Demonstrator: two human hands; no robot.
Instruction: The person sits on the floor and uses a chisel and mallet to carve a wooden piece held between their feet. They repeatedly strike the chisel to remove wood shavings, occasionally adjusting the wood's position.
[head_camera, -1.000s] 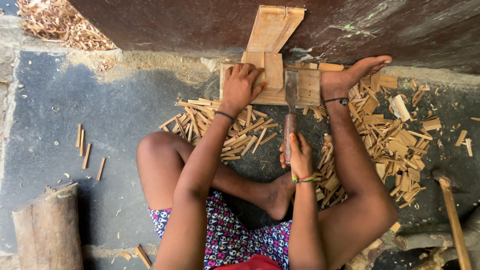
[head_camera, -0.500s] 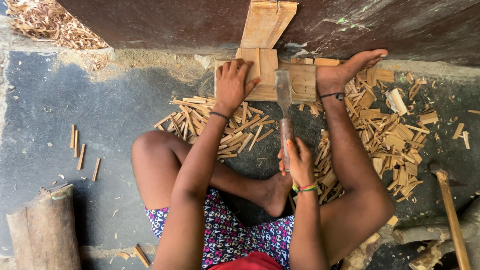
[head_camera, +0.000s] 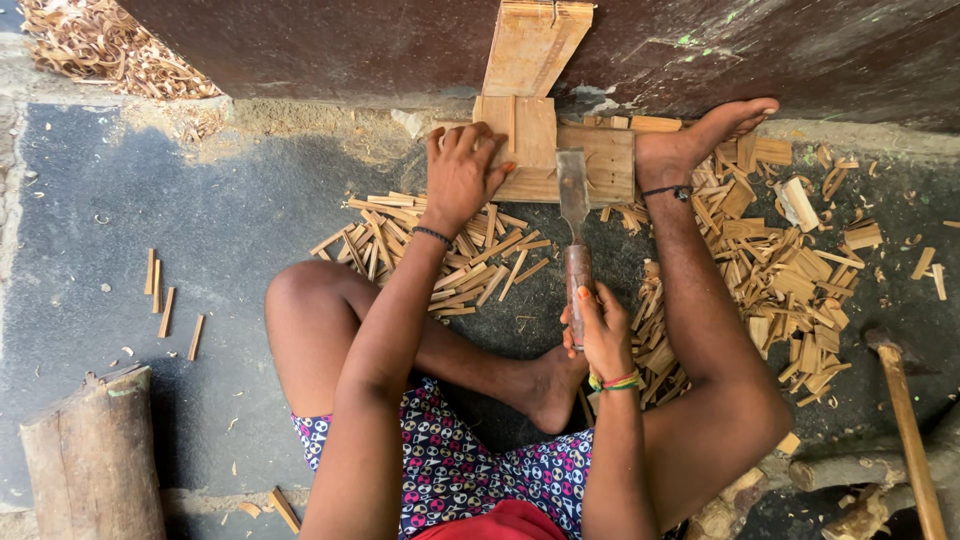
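One chisel (head_camera: 574, 215) – broad flat metal blade, rounded brown wooden handle – lies with its edge on the flat wooden block (head_camera: 600, 165) that sits against the foot of the dark wall (head_camera: 300, 45). The right hand (head_camera: 600, 335) is wrapped closed round the handle's lower end. The left hand (head_camera: 462, 172) presses flat, fingers spread, on the block's left part, beside a smaller square piece (head_camera: 527, 130); a pale plank (head_camera: 535, 45) leans up the wall just above it. One bare foot (head_camera: 700, 140) braces the block's right end.

Two heaps of thin split wood strips (head_camera: 450, 255) flank the chisel (the right one (head_camera: 780, 260) much larger). Four loose sticks (head_camera: 165, 295) lie apart toward the left. The floor (head_camera: 180, 200) is rough dark concrete. A short round log (head_camera: 95, 460) stands at the lower left corner – a long wooden tool handle (head_camera: 910, 430) at the lower right.
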